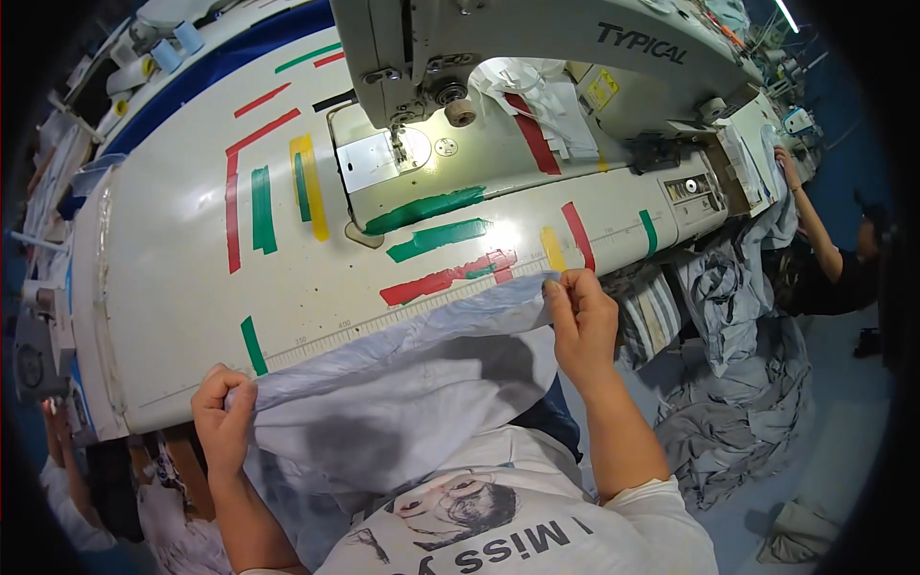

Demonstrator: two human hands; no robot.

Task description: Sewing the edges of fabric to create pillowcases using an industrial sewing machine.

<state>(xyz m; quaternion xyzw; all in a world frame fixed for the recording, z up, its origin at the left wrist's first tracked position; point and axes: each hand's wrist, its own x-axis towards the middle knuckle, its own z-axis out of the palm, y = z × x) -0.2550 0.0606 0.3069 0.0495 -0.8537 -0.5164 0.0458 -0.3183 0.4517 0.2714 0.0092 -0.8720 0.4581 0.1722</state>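
Observation:
A light grey-blue cloth is stretched along the front edge of the sewing machine table, its upper edge lying by the printed ruler. My left hand pinches one end of that edge, at the near left. At the other end my right hand grips the edge between thumb and fingers, close to a yellow tape strip. The rest of the cloth hangs down over my lap. Beyond my hands stands the sewing machine, its needle area over a metal plate with no cloth under it.
Red, green and yellow tape strips mark the white table. White fabric strips lie under the machine arm. Piles of grey cloth lie at the right. Thread cones stand far left. Co-workers' arms show at both sides.

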